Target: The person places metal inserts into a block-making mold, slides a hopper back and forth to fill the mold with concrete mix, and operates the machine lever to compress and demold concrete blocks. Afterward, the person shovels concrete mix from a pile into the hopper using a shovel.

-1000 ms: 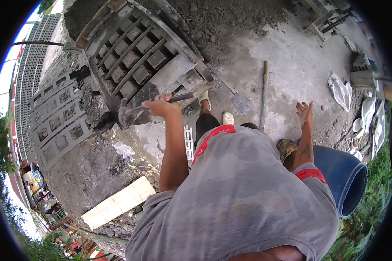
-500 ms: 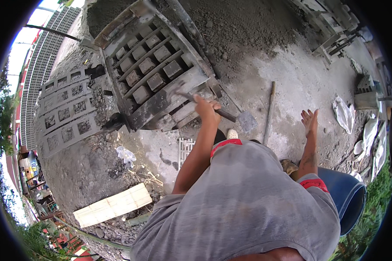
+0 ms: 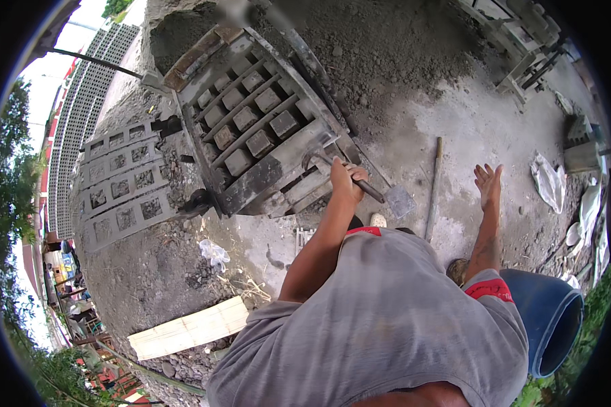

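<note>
My left hand [image 3: 347, 180] is closed around the dark handle of a hammer [image 3: 373, 192], whose curved metal head reaches the near edge of a metal block mould [image 3: 251, 186]. Whether the head touches the mould's edge bar I cannot tell. Inside the mould, rows of square cores [image 3: 259, 143] stand between long metal strips. My right hand [image 3: 488, 185] is held out on the right, fingers spread and nothing in it, above the concrete floor. A flat grey square plate [image 3: 400, 201] lies just right of the hammer's handle end.
Hollow blocks [image 3: 121, 197] lie left of the mould, with stacked blocks [image 3: 88, 122] behind. Loose gravel [image 3: 387, 54] is heaped at the far side. A metal pipe [image 3: 434, 190] lies between my hands. A blue barrel [image 3: 533, 319] is at right, a pale board [image 3: 190, 329] at lower left.
The view has shifted, so the scene sits lower and further right. The hammer head, blurred before, shows sharply and has come slightly right along the mould's edge. My right hand stays spread.
</note>
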`<action>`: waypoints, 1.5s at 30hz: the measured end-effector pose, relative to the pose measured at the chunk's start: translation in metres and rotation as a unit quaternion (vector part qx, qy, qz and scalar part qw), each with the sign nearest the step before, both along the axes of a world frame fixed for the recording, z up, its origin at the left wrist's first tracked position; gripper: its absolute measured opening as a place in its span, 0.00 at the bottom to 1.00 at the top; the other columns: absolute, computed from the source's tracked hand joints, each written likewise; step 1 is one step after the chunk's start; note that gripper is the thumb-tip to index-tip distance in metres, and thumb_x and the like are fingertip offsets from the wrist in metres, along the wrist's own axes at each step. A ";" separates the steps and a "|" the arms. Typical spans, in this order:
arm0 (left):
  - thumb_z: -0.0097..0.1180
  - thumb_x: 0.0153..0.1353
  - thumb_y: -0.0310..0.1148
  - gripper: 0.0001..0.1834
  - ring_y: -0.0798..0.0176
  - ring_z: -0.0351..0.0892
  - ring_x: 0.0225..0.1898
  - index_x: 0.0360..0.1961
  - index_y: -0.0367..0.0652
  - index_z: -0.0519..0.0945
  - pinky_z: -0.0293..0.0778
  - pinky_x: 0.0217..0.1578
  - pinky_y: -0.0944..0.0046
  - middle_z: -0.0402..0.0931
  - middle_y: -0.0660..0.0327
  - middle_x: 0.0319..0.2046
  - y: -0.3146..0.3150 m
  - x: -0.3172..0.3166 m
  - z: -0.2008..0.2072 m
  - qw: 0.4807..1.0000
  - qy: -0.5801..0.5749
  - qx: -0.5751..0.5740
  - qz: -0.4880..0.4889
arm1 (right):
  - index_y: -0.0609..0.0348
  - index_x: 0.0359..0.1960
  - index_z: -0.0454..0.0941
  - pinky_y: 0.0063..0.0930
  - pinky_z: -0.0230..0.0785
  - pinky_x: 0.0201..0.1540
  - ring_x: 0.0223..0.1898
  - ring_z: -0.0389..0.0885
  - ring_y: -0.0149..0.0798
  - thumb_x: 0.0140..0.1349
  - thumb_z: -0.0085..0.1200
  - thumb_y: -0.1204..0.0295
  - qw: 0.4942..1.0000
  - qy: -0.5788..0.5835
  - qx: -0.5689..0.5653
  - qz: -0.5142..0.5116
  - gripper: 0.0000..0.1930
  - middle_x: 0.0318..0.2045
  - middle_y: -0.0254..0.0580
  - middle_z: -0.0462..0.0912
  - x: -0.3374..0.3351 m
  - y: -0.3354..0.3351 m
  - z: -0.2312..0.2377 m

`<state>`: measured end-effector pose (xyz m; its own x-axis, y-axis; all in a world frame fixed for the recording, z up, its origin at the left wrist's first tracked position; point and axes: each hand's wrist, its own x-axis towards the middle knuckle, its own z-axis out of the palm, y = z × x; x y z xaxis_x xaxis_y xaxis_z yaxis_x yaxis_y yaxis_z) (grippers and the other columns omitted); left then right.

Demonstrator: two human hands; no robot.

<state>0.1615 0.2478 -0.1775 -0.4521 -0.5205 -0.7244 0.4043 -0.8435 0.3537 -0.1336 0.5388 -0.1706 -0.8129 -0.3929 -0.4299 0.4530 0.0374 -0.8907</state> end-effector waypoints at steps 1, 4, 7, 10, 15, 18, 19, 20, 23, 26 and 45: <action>0.44 0.63 0.49 0.21 0.74 0.52 0.09 0.19 0.48 0.62 0.52 0.09 0.76 0.54 0.70 0.11 0.010 -0.009 0.053 0.988 0.083 0.128 -0.022 | 0.67 0.64 0.46 0.43 0.42 0.65 0.63 0.58 0.48 0.58 0.23 0.34 1.000 0.011 0.004 0.006 0.47 0.60 0.58 0.60 -0.007 0.012 -0.008; 0.47 0.61 0.50 0.19 0.78 0.53 0.09 0.21 0.48 0.66 0.52 0.08 0.77 0.57 0.71 0.12 -0.027 0.059 0.066 0.991 0.118 0.065 0.013 | 0.68 0.63 0.50 0.41 0.46 0.64 0.62 0.60 0.49 0.59 0.23 0.35 0.997 0.057 0.035 0.045 0.46 0.59 0.58 0.62 -0.003 -0.041 0.013; 0.47 0.61 0.50 0.19 0.77 0.52 0.09 0.22 0.49 0.65 0.50 0.08 0.77 0.55 0.72 0.12 -0.053 0.114 0.079 0.995 0.089 0.013 0.037 | 0.68 0.62 0.53 0.41 0.48 0.64 0.62 0.61 0.48 0.61 0.26 0.38 0.988 0.104 0.023 0.109 0.43 0.59 0.57 0.63 -0.009 -0.102 0.031; 0.47 0.62 0.48 0.18 0.77 0.51 0.08 0.22 0.50 0.62 0.49 0.08 0.76 0.52 0.73 0.11 -0.059 0.153 0.083 0.988 -0.129 -0.089 -0.006 | 0.67 0.63 0.52 0.40 0.46 0.64 0.64 0.57 0.46 0.61 0.34 0.40 0.961 0.184 -0.003 0.206 0.42 0.60 0.55 0.61 0.008 -0.204 0.078; 0.44 0.63 0.44 0.16 0.70 0.59 0.08 0.28 0.42 0.65 0.56 0.07 0.66 0.60 0.67 0.11 -0.035 0.211 0.034 0.853 -0.425 -0.266 -0.144 | 0.61 0.64 0.51 0.42 0.54 0.63 0.64 0.55 0.50 0.50 0.54 0.41 0.833 0.463 -0.028 0.301 0.48 0.62 0.53 0.57 0.044 -0.413 0.210; 0.45 0.63 0.43 0.17 0.67 0.65 0.13 0.28 0.38 0.69 0.62 0.13 0.63 0.63 0.63 0.13 -0.023 0.216 0.031 0.821 -0.469 -0.279 -0.168 | 0.67 0.60 0.58 0.35 0.65 0.55 0.54 0.70 0.49 0.45 0.63 0.49 0.734 0.647 0.024 0.207 0.46 0.53 0.58 0.69 0.039 -0.540 0.292; 0.45 0.63 0.44 0.18 0.66 0.66 0.14 0.30 0.36 0.71 0.61 0.16 0.61 0.65 0.62 0.13 -0.018 0.218 0.026 0.797 -0.499 -0.300 -0.162 | 0.71 0.60 0.55 0.27 0.67 0.52 0.51 0.74 0.47 0.43 0.63 0.49 0.731 0.648 0.080 0.196 0.49 0.50 0.58 0.73 0.050 -0.573 0.338; 0.45 0.63 0.44 0.20 0.66 0.66 0.16 0.30 0.35 0.72 0.61 0.17 0.60 0.67 0.61 0.14 -0.017 0.219 0.017 0.794 -0.502 -0.293 -0.177 | 0.71 0.55 0.62 0.28 0.68 0.50 0.49 0.76 0.45 0.43 0.64 0.52 0.756 0.638 0.062 0.130 0.43 0.46 0.60 0.75 0.046 -0.609 0.366; 0.44 0.63 0.47 0.22 0.65 0.66 0.15 0.30 0.34 0.72 0.62 0.17 0.60 0.67 0.60 0.14 -0.008 0.216 0.023 0.800 -0.513 -0.276 -0.144 | 0.71 0.48 0.71 0.29 0.69 0.45 0.44 0.77 0.42 0.44 0.63 0.57 0.805 0.589 0.043 0.064 0.34 0.39 0.59 0.78 0.057 -0.677 0.389; 0.44 0.63 0.47 0.22 0.64 0.67 0.14 0.30 0.35 0.72 0.62 0.17 0.60 0.68 0.59 0.14 -0.006 0.225 0.010 0.840 -0.467 -0.242 -0.132 | 0.71 0.45 0.73 0.29 0.69 0.42 0.40 0.78 0.40 0.44 0.63 0.59 0.823 0.559 0.048 0.087 0.30 0.36 0.56 0.78 0.061 -0.692 0.395; 0.45 0.63 0.48 0.22 0.70 0.61 0.20 0.25 0.37 0.69 0.61 0.22 0.64 0.64 0.62 0.14 0.112 0.297 0.034 0.806 -0.441 -0.388 -0.071 | 0.55 0.32 0.65 0.45 0.61 0.52 0.36 0.71 0.41 0.48 0.50 0.86 0.801 0.443 -0.335 0.224 0.13 0.28 0.41 0.70 0.170 -0.042 0.249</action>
<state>0.4585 0.3596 -0.1431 -0.0342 -0.9603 -0.2767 -0.3739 -0.2445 0.8947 0.0369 0.4972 0.0780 -0.3950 -0.6317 0.6670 -0.2925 -0.6018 -0.7432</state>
